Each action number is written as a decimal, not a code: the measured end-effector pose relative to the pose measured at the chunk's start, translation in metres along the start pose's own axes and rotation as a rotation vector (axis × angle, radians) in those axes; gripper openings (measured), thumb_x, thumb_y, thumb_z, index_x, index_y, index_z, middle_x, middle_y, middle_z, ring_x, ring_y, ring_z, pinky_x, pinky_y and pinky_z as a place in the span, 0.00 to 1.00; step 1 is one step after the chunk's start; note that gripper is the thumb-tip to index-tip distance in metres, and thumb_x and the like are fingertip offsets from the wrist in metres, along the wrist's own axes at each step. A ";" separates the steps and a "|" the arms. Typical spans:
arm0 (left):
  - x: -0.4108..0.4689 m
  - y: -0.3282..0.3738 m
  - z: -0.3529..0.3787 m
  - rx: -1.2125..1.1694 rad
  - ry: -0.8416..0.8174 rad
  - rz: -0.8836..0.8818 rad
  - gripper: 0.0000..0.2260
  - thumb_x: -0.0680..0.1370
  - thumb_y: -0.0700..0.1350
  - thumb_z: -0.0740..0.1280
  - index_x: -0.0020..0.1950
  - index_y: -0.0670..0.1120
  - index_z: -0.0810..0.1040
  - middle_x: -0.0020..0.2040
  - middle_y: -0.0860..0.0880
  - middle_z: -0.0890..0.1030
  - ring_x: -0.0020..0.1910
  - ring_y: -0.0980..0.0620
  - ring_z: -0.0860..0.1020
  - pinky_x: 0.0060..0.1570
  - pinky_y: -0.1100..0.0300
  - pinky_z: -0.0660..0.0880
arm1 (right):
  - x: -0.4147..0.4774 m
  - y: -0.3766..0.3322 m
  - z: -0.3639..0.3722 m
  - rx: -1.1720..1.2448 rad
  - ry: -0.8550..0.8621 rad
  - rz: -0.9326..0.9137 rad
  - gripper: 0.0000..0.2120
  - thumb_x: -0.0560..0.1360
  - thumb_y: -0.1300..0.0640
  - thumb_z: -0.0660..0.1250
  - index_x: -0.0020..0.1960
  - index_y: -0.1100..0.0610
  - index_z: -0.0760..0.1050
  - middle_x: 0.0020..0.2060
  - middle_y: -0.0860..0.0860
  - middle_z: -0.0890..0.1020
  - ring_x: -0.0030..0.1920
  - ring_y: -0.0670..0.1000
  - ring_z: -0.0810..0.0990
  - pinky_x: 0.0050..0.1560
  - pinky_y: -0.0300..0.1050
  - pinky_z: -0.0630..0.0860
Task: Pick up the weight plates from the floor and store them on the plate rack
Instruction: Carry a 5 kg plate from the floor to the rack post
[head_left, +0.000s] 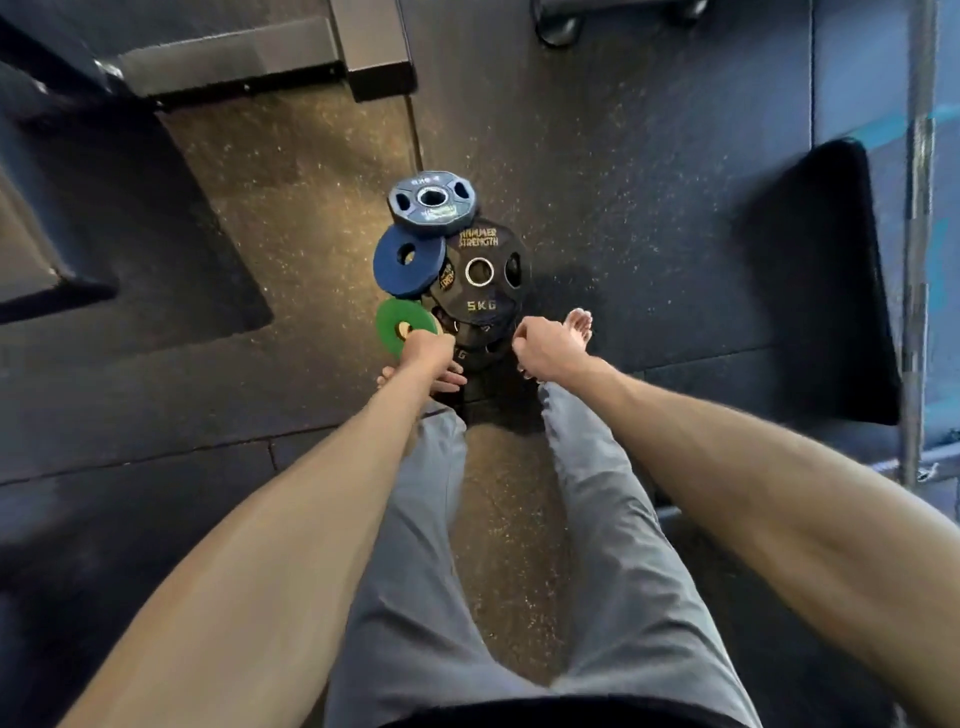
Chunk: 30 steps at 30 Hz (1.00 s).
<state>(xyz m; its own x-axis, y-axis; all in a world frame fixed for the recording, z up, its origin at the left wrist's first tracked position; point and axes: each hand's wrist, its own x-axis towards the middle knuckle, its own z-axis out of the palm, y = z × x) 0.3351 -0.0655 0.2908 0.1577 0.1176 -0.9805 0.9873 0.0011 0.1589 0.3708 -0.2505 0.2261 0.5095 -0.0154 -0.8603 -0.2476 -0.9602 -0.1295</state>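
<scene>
A pile of weight plates lies on the floor in front of my bare feet. My left hand (427, 347) grips the near edge of a small green plate (401, 326). Beyond it lies a blue plate (408, 262), and a grey-blue plate with grip holes (430, 201) rests farthest away. A black 5 kg plate (483, 273) lies on top of other black plates to the right. My right hand (540, 345) hovers at the near right edge of the black stack, its fingers curled with nothing in them. No plate rack is in view.
Dark steel frame legs (371, 47) of gym equipment stand at the back left. A black pad (826, 280) and a chrome upright bar (919, 234) are on the right. My legs in grey trousers stand on speckled rubber flooring (291, 171).
</scene>
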 end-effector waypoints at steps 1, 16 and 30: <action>0.016 0.002 0.009 -0.056 -0.007 -0.030 0.10 0.83 0.42 0.55 0.55 0.35 0.69 0.43 0.38 0.79 0.35 0.44 0.80 0.43 0.49 0.79 | 0.062 0.029 0.029 0.001 -0.011 0.008 0.16 0.73 0.42 0.53 0.47 0.49 0.75 0.45 0.54 0.84 0.44 0.56 0.82 0.55 0.54 0.77; 0.290 0.026 0.105 -0.365 0.338 -0.143 0.21 0.85 0.47 0.51 0.75 0.39 0.64 0.74 0.43 0.69 0.71 0.43 0.70 0.64 0.56 0.70 | 0.270 0.034 0.025 0.033 0.143 0.017 0.18 0.79 0.54 0.55 0.66 0.62 0.66 0.62 0.63 0.75 0.62 0.64 0.75 0.60 0.55 0.72; 0.365 0.022 0.116 -0.584 0.762 -0.285 0.29 0.80 0.61 0.61 0.65 0.36 0.74 0.62 0.39 0.80 0.61 0.38 0.78 0.62 0.47 0.73 | 0.369 -0.018 0.019 0.358 0.210 -0.067 0.30 0.83 0.40 0.47 0.63 0.62 0.76 0.60 0.57 0.80 0.61 0.57 0.77 0.62 0.49 0.69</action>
<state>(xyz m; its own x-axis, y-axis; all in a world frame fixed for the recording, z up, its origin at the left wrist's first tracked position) 0.4162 -0.1373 -0.0767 -0.3400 0.6416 -0.6875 0.7895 0.5920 0.1620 0.5483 -0.2333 -0.0985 0.6818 -0.0485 -0.7300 -0.4602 -0.8041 -0.3764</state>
